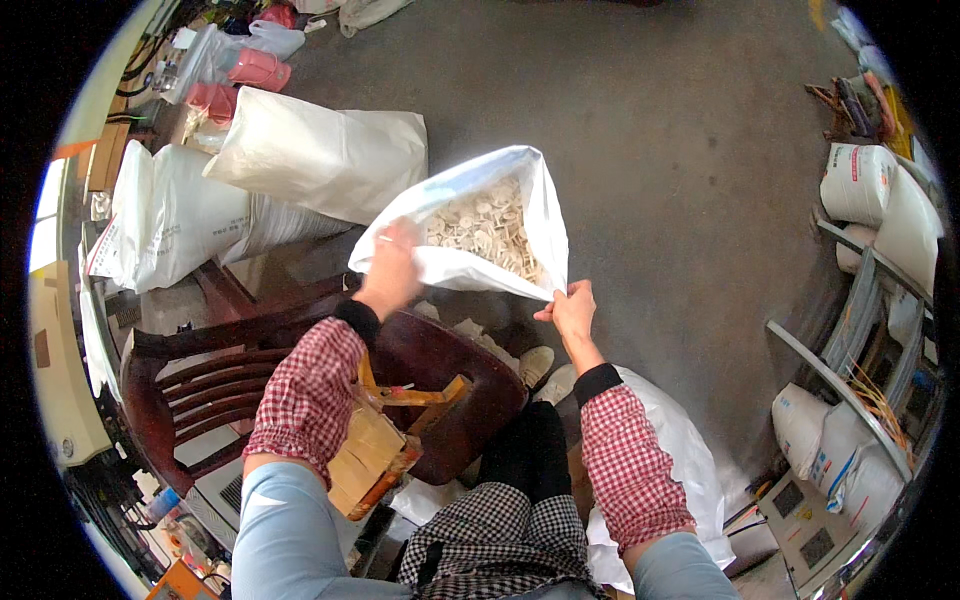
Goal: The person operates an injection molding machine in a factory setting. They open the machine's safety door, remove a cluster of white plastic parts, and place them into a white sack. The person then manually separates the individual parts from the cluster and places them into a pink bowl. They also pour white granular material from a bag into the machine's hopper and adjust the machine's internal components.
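Note:
An open white woven sack (480, 274) stands in front of me. Inside it lie many small cream-coloured pieces (485, 225), some with round flat heads and stems. My right hand (572, 315) pinches the sack's rim at its near right corner, with the fingers closed on the fabric. At the near left side of the mouth, my left hand (395, 265) is over the rim. Motion smears its fingers, so I cannot see whether they grip the sack. Both forearms wear red-and-white checked sleeve covers with black cuffs.
A tall white sack (320, 150) and printed white sacks (190, 215) stand at the left. A dark wooden chair (440, 340) is close below my left arm, with a yellow wooden piece (415, 395) on it. White sacks and metal frames (850, 310) line the right.

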### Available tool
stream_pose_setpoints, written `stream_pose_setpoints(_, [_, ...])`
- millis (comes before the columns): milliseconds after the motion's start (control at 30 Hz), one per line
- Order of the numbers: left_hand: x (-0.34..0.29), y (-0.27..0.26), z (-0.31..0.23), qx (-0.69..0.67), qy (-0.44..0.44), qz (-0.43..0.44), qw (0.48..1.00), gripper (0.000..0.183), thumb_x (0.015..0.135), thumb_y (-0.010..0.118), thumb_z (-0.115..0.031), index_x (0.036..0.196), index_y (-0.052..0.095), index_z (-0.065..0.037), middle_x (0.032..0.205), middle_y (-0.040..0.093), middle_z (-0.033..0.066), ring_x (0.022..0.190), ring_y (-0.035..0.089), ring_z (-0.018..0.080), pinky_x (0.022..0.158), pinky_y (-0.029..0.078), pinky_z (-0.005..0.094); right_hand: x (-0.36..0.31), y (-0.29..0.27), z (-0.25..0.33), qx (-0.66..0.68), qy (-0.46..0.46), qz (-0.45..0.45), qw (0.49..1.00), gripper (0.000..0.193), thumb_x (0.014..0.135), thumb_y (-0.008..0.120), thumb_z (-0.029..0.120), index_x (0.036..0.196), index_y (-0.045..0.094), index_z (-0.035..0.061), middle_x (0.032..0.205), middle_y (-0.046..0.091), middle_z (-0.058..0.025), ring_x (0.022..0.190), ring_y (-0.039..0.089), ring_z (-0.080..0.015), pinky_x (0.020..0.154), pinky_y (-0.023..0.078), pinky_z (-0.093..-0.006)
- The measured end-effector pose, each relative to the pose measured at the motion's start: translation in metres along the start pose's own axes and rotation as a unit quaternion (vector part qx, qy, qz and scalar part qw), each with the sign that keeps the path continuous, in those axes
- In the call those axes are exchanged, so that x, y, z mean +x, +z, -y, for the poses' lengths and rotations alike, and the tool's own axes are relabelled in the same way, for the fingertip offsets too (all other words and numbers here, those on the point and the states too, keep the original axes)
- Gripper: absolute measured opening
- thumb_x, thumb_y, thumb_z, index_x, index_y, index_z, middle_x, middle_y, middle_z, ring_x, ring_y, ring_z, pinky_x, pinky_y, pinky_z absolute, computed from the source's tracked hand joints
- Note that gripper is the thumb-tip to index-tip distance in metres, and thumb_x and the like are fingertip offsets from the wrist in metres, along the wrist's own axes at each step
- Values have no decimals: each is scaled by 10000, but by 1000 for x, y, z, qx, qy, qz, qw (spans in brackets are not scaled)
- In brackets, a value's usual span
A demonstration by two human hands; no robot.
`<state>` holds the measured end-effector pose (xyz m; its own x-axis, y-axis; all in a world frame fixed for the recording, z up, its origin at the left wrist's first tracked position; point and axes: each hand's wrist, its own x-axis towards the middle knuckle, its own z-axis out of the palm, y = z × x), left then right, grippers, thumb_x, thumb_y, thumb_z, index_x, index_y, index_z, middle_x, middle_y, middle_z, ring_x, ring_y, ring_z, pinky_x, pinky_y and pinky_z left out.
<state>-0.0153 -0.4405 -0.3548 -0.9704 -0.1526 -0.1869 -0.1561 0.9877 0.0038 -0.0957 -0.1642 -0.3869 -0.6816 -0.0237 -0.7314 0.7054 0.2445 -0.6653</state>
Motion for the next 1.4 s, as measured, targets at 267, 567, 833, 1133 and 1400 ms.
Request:
stream_pose_setpoints(267, [15,11,28,149,98,145,973,95,756,538,-78,772,629,-56,869,593,79,842,578,252,914,364,354,-40,11,0,-15,25,90,995,252,832,436,-25,1025,303,-118,738,553,-210,497,610,-263,403,542,-355])
stream_pose_setpoints(567, [28,43,20,-97,56,391,913,396,765,557,-218,1157,566,-166,1216,522,112,1167,450,296,979,255,598,-26,11,-31,-114,101,107,983,410,844,461,52,1112,252,-178,848,572,-300,577,638,-326,456,548,-353])
stream_pose_setpoints(833, [133,33,-20,-233,-206,50,949,945,744,633,-484,1432,77,-149,1444,179,211,1330,176,382,1006,179,621,-16,23,-18,-473,-189,17,860,274,828,517,206,831,575,-62,799,630,-246,761,622,-408,716,496,-479])
stream_pose_setpoints(1133, [97,-38,-68,-354,-70,-39,932,525,860,520,-246,1281,379,33,1240,466,254,1169,441,360,992,334,390,-107,-35,58,-425,-105,-16,899,551,883,443,472,1069,500,-44,908,620,-251,842,615,-387,724,496,-451])
stream_pose_setpoints(1400, [0,-236,-211,-348,541,-65,763,511,913,401,-357,1232,412,42,1263,430,216,1185,391,360,1006,248,489,-214,-52,146,291,-317,-34,902,307,910,469,330,991,544,44,955,583,-51,823,562,-164,724,454,-293])
